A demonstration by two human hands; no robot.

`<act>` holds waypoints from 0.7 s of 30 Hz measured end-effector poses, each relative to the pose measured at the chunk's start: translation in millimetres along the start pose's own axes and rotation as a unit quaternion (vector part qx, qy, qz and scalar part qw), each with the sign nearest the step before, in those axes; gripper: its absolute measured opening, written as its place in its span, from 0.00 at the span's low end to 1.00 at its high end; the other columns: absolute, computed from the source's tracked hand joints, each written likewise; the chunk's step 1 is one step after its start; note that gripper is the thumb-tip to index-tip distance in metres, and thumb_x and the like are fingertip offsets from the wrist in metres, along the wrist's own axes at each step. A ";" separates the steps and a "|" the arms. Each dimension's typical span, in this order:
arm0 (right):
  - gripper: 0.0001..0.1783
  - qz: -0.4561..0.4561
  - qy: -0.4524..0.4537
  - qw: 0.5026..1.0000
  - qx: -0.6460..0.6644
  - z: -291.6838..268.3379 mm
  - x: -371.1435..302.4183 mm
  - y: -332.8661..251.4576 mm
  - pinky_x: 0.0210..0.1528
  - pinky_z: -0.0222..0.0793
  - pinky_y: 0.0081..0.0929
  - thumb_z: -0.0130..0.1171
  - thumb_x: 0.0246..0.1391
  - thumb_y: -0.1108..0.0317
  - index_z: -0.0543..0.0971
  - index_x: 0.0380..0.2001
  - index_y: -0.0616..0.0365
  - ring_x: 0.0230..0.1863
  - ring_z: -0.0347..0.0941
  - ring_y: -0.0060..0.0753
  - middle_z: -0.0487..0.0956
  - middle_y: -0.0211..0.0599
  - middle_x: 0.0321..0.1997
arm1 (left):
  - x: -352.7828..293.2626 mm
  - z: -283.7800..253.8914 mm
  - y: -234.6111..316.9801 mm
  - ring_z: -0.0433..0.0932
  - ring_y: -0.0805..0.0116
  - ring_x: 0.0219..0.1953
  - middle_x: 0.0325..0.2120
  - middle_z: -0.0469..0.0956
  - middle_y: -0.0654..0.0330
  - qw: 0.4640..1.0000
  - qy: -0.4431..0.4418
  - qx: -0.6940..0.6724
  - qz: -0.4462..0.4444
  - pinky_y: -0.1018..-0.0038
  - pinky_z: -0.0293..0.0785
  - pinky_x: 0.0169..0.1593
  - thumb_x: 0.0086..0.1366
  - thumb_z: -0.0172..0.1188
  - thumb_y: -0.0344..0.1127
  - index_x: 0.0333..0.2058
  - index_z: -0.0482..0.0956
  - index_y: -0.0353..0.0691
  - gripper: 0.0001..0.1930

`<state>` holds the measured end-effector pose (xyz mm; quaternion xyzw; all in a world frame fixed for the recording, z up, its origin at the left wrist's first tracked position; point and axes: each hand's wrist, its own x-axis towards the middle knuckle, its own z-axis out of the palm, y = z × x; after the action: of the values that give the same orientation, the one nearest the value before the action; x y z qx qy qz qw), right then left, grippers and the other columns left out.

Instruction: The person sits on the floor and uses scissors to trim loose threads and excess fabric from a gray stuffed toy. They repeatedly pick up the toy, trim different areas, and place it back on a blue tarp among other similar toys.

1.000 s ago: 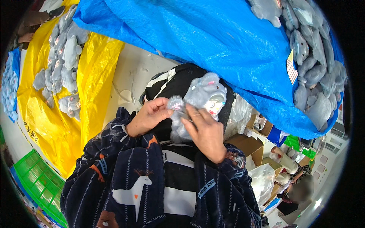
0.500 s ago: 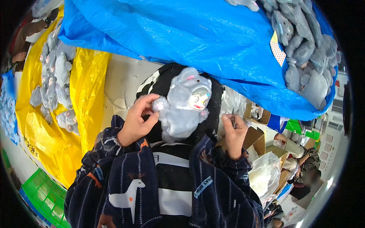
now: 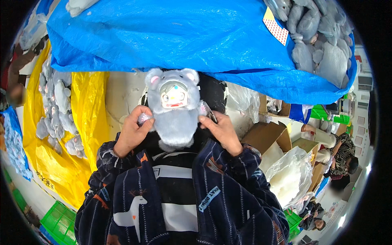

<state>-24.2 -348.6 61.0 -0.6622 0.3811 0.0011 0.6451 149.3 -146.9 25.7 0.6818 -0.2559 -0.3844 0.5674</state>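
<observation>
A grey plush bear (image 3: 173,118) with pink inner ears and a smooth painted face lies upright before me on my lap, its front turned up. Pinched between the thumb and fingers of my left hand (image 3: 134,130) is the bear's paw on the left side. My right hand (image 3: 222,131) is closed around a small dark metal tool (image 3: 212,114), whose kind is mostly hidden by the fingers. Its thumb and fingertips lie at the bear's other paw (image 3: 203,108); whether they grip that paw too I cannot tell.
A big blue sheet (image 3: 163,36) spreads ahead, with grey plush pieces (image 3: 308,53) heaped at its right. On the left, a yellow sack (image 3: 87,118) carries more plush toys (image 3: 63,96). Cardboard boxes (image 3: 265,136) and a clear bag of white stuffing (image 3: 288,177) stand at right. Other people sit farther right.
The bear has turned from tilted to upright and faces me, shifted left. My right hand has come in from the right to the bear's paw. My left hand keeps hold of the other paw.
</observation>
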 end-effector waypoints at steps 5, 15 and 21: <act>0.07 0.039 0.014 0.964 0.263 3.1 2.8 9.8 0.14 0.44 0.13 0.59 0.50 0.68 0.73 0.29 0.59 0.15 0.52 0.07 0.63 0.17 0.17 | 1.3 0.4 13.6 0.65 0.80 0.28 0.27 0.68 0.67 0.997 -0.033 0.068 -0.018 0.83 0.63 0.31 0.56 0.56 0.26 0.32 0.69 0.39 0.06; 0.06 -0.047 0.105 0.987 0.108 -27.1 -7.8 23.9 0.26 0.57 0.13 0.57 0.49 0.72 0.75 0.29 0.63 0.25 0.60 0.10 0.70 0.18 0.24 | 26.7 75.2 83.3 0.75 0.59 0.30 0.29 0.73 0.56 0.911 -0.148 0.283 0.260 0.68 0.71 0.31 0.55 0.57 0.37 0.39 0.74 0.38 0.14; 0.14 -0.143 0.145 0.973 -0.108 -43.6 -10.2 39.0 0.33 0.65 0.21 0.58 0.49 0.69 0.74 0.37 0.67 0.27 0.69 0.25 0.74 0.36 0.26 | 53.2 126.0 39.1 0.76 0.62 0.26 0.32 0.74 0.58 0.868 -0.122 0.408 0.257 0.67 0.73 0.26 0.56 0.55 0.34 0.38 0.73 0.38 0.11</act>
<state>-72.5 -376.0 40.1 -0.7688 0.3693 -0.1457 0.5013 80.6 -270.1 43.6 0.7098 -0.6237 -0.1666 0.2819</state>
